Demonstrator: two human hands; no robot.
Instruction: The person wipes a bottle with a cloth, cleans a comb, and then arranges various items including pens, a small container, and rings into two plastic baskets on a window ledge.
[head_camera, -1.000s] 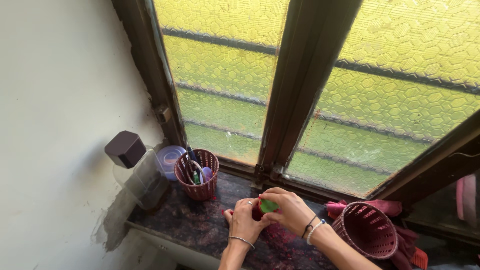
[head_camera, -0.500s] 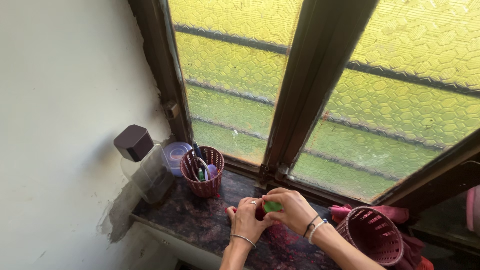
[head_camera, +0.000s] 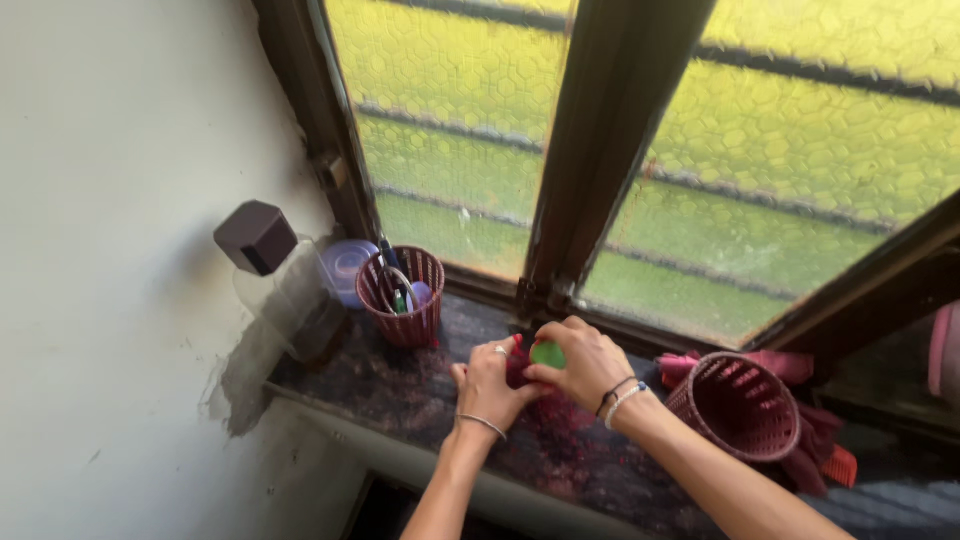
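Both my hands meet over a dark stone window sill (head_camera: 400, 395). My left hand (head_camera: 487, 385), with a ring and a bangle, wraps around a small dark red container (head_camera: 518, 368). Its body is mostly hidden by my fingers. My right hand (head_camera: 580, 362), wearing bead bracelets, grips the green round cap (head_camera: 547, 354) on top of that container. Red powder (head_camera: 552, 415) is spilled on the sill just under my hands.
A maroon mesh basket (head_camera: 405, 300) with scissors and small items stands to the left, beside a clear bottle with a dark square cap (head_camera: 262, 240) and a lilac lidded tub (head_camera: 346, 264). Another maroon basket (head_camera: 743, 408) lies tilted on red cloth (head_camera: 775, 365) at right. Yellow patterned window panes (head_camera: 440, 130) stand behind.
The view has shifted and tilted a little. My hands stay together on the red container and green cap, with only small finger shifts.
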